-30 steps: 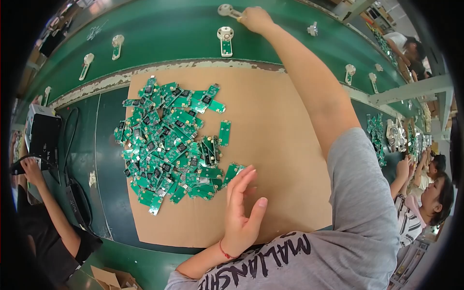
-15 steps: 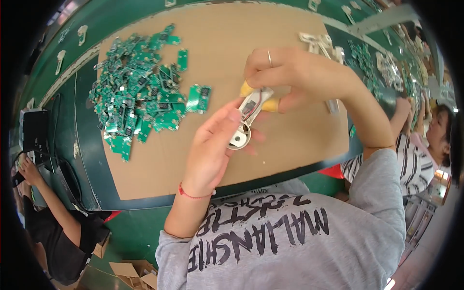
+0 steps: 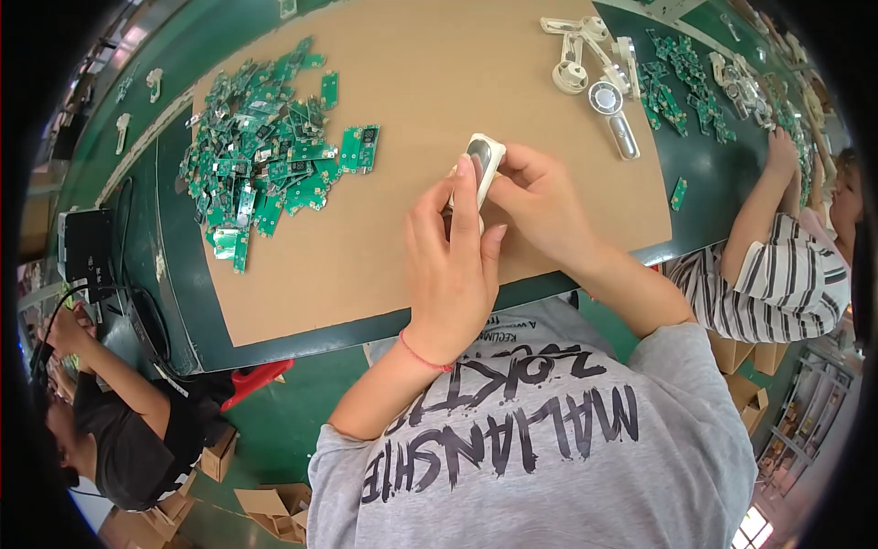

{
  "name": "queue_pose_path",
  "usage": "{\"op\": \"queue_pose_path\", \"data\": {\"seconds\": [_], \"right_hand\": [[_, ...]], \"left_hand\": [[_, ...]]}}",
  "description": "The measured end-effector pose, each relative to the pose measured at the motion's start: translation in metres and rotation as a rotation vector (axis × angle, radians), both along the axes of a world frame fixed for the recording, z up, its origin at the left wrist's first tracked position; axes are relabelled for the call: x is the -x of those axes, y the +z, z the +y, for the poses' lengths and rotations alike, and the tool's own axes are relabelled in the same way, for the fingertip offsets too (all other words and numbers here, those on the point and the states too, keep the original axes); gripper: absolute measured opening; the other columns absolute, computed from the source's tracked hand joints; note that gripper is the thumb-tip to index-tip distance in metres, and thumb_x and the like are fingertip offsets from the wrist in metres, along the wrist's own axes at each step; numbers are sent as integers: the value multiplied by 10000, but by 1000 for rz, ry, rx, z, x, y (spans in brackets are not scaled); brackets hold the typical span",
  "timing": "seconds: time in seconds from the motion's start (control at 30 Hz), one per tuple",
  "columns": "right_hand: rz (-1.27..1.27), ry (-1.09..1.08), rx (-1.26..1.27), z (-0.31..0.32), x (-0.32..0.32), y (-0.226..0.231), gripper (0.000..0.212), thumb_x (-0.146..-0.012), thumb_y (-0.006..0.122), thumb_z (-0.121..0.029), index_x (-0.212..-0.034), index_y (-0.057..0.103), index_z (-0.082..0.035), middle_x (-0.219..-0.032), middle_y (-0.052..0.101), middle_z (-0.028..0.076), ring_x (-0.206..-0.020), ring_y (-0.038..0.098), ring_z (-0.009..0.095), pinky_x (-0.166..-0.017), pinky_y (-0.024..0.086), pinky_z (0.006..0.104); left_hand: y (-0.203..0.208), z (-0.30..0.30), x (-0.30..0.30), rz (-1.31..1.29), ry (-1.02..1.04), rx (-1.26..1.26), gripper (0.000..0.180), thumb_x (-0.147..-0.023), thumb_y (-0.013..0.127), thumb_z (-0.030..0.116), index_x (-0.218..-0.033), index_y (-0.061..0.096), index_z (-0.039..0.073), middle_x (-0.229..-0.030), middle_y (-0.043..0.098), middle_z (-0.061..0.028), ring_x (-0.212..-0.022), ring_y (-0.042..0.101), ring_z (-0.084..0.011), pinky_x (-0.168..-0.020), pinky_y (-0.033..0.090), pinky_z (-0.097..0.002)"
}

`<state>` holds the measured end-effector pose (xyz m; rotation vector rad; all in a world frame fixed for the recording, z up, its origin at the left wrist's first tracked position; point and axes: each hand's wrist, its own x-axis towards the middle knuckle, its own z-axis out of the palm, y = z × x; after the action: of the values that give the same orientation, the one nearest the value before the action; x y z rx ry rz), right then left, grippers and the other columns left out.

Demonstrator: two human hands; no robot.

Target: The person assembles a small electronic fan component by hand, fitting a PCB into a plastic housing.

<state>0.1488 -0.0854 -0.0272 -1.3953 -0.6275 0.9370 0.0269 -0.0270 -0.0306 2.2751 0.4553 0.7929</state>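
Observation:
Above the near part of the cardboard sheet, I hold a small white handheld fan housing (image 3: pixel 491 163) with a shiny grey panel facing up. My left hand (image 3: pixel 448 279) is wrapped round its lower part, with a finger lying along the panel. My right hand (image 3: pixel 547 209) grips its right side near the top end. Its round end is hidden under my left fingers. To the left lies a heap of green circuit boards (image 3: pixel 265 137), with one pair of boards (image 3: pixel 358 149) at the heap's right edge.
Cardboard (image 3: pixel 402 69) covers the green table. White fan housings (image 3: pixel 572 75) and a fan with a silver handle (image 3: pixel 624 137) lie at the far right. Co-workers sit on both sides, one in a striped shirt (image 3: pixel 786 274). A black box (image 3: pixel 84 247) with cables stands left.
My right hand has come down from above and now grips the housing's side. The housing has turned over, from its open, wired inside to its grey panel. The view has shifted.

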Motion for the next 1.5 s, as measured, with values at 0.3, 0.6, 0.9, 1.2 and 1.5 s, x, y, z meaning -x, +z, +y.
{"op": "queue_pose_path", "data": {"seconds": [0.3, 0.6, 0.9, 1.2, 1.5], "right_hand": [[-32, 106, -55, -4, -6, 9, 160, -820, 562, -50, -961, 560, 26, -884, 594, 34, -832, 566, 103, -735, 467, 241], [481, -131, -287, -2, 13, -2, 194, -882, 537, -120, -1017, 574, 15, -950, 617, 80, -873, 588, 141, -813, 475, 286], [-1091, 141, -76, -7, -14, 11, 282, -784, 554, -16, -1066, 567, -16, -842, 649, 68, -718, 619, 182, -643, 489, 303], [-1235, 208, 62, -8, 4, -7, 215, -712, 611, -101, -922, 568, -90, -833, 605, 15, -928, 530, 194, -819, 368, 352], [-1316, 292, 19, -18, 1, -6, 212, -634, 621, -46, -840, 599, -96, -833, 571, 10, -879, 529, 179, -832, 364, 343]], "left_hand": [[3, 11, 8, 29, -120, 57, 599, -793, 564, 15, -1346, 337, 63, -1093, 442, -148, -912, 455, -271, -776, 408, -342], [8, 11, 6, -158, -108, 224, 565, -893, 492, 180, -1364, 238, 0, -1177, 426, -186, -1002, 441, -285, -860, 387, -375], [-1, 110, -10, 333, 229, -477, 212, -839, 534, 145, -997, 555, 6, -881, 519, -143, -845, 531, -304, -713, 452, -374], [-1, 93, 7, 116, 111, 516, 319, -799, 548, -11, -1113, 562, 45, -857, 524, -41, -750, 553, -108, -648, 457, -219], [-1, 65, 35, 213, 185, 283, 154, -787, 563, -4, -933, 587, 38, -804, 480, -25, -658, 477, -92, -566, 398, -226]]}}
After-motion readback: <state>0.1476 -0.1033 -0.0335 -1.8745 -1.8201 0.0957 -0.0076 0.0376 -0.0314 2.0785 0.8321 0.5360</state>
